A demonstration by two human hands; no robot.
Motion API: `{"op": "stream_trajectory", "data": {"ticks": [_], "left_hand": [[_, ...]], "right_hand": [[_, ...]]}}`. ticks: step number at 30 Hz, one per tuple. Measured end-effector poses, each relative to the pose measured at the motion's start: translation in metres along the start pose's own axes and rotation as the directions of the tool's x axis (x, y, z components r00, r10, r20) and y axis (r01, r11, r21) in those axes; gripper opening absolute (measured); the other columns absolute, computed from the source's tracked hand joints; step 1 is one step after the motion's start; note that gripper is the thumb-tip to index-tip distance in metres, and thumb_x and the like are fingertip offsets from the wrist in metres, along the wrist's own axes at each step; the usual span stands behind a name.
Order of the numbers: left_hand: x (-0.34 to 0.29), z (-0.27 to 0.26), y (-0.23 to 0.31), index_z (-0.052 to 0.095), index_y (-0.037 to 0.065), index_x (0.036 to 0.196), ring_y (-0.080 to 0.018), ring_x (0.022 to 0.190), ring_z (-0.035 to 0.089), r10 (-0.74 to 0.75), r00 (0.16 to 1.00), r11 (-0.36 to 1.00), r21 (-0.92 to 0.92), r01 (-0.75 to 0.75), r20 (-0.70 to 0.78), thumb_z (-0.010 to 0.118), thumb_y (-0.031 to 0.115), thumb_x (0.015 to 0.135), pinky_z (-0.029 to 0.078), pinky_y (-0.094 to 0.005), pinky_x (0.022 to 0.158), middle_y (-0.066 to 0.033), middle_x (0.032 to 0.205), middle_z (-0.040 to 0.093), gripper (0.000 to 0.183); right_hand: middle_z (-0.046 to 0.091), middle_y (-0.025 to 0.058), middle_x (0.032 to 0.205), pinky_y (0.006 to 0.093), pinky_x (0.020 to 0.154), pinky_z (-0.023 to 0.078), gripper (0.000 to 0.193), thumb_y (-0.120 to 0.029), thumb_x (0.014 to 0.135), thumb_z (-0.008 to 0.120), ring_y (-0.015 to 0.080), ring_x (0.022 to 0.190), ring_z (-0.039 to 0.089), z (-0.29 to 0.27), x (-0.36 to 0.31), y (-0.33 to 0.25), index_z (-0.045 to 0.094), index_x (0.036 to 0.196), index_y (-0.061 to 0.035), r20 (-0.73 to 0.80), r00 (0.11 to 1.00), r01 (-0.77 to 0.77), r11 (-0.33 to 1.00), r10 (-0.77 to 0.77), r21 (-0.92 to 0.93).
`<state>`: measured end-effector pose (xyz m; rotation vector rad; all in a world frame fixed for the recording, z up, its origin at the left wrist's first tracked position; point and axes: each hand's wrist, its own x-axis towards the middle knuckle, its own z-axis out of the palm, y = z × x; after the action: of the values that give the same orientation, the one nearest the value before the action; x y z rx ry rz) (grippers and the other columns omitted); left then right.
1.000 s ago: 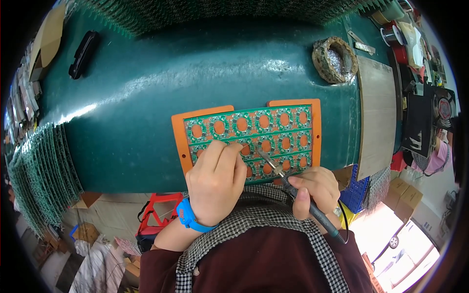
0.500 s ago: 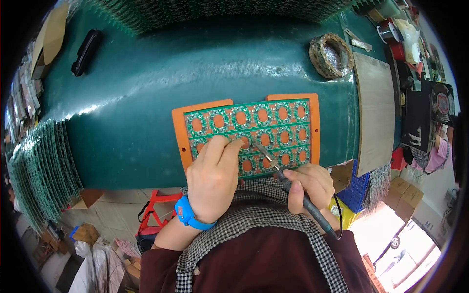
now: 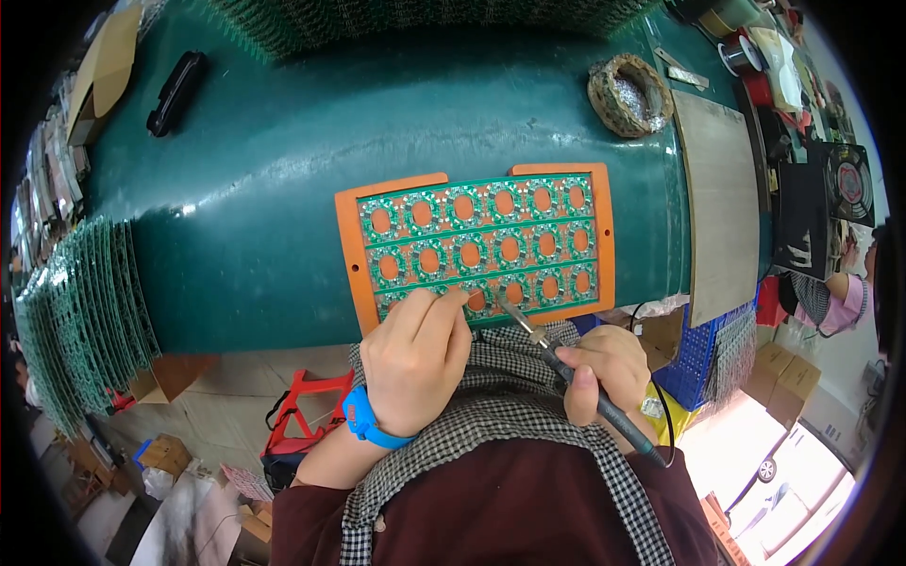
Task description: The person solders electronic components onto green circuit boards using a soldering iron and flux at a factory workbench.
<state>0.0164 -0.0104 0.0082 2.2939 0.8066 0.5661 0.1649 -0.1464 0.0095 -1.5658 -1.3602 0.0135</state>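
A green circuit board panel (image 3: 489, 224), with rows of oval cut-outs and small parts, lies in an orange holder frame (image 3: 606, 236) in front of me. My right hand (image 3: 606, 375) grips a soldering iron (image 3: 557, 363) by its dark handle. Its metal tip slants down to the nearest row, around the middle of the panel. Beside the tip, over that row's left part, my left hand (image 3: 415, 354) is closed in a pinch. What its fingertips hold is too small to make out. A blue wrist strap (image 3: 368, 422) circles my left wrist.
A round, rough-walled bowl (image 3: 604, 90) and a grey board (image 3: 722, 208) are on the right. Stacked green panels (image 3: 85, 316) stand at the left edge, more along the back (image 3: 425, 17). A black object (image 3: 176, 92) lies far left. Another person's arm (image 3: 838, 285) shows far right.
Both hands have shifted nearer to me across the panel, the iron's tip going from the middle row to the nearest row. The whole view has tilted slightly. Both grips look the same.
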Motion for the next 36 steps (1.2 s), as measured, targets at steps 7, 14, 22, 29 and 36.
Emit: {"op": "stream_trajectory", "data": {"ticks": [7,14,22,29,36], "left_hand": [[0.0,0.001,0.004,0.064,0.003,0.093,-0.0211,0.057,0.055,0.015,0.999,0.999,-0.031,-0.014,0.034,0.063,-0.007,0.074,0.044,-0.0318,0.049,-0.0077,0.073,0.053,0.021],[0.0,0.001,0.004,0.064,0.005,0.094,-0.0222,0.058,0.054,0.06,0.996,0.998,0.001,-0.06,0.066,0.062,-0.005,0.075,0.043,-0.033,0.05,-0.0067,0.073,0.052,0.021],[-0.017,-0.006,-0.008,0.061,0.003,0.093,-0.0245,0.063,0.059,-0.044,0.999,0.996,-0.078,0.045,0.012,0.066,-0.001,0.075,0.048,-0.0338,0.053,-0.0084,0.078,0.055,0.019],[-0.018,-0.004,-0.008,0.06,0.001,0.09,-0.0244,0.064,0.06,-0.011,1.0,0.998,-0.056,0.011,0.003,0.064,-0.007,0.076,0.046,-0.0323,0.053,-0.0102,0.078,0.057,0.017],[-0.017,-0.007,-0.012,0.065,0.005,0.093,-0.0212,0.06,0.056,0.057,0.998,0.997,0.04,-0.059,0.033,0.068,0.001,0.072,0.046,-0.0325,0.051,-0.0048,0.076,0.053,0.021]], "right_hand": [[0.054,0.0047,0.056,0.0282,0.041,0.041,0.011,-0.005,0.07,0.058,0.0176,0.043,0.052,0.006,-0.006,-0.002,0.066,0.075,0.0005,-0.018,1.0,-0.006,1.0,0.006,0.007],[0.054,0.005,0.056,0.028,0.041,0.041,0.011,-0.005,0.071,0.058,0.0175,0.043,0.052,0.008,-0.009,-0.005,0.066,0.077,0.0008,-0.016,1.0,-0.008,1.0,0.008,-0.02],[0.054,0.0064,0.055,0.0288,0.041,0.042,0.012,-0.005,0.069,0.057,0.0187,0.043,0.053,0.007,-0.017,-0.01,0.065,0.075,0.0018,-0.057,0.997,0.06,0.998,-0.058,0.023],[0.054,0.006,0.055,0.0281,0.041,0.041,0.012,-0.005,0.068,0.057,0.018,0.042,0.052,0.018,-0.013,-0.01,0.065,0.074,0.0015,-0.001,1.0,0.021,1.0,-0.021,0.019],[0.053,0.0059,0.054,0.0283,0.04,0.041,0.012,-0.004,0.068,0.057,0.0181,0.042,0.051,0.018,-0.012,-0.008,0.065,0.075,0.0019,0.003,1.0,0.022,0.999,-0.022,0.029]]}}
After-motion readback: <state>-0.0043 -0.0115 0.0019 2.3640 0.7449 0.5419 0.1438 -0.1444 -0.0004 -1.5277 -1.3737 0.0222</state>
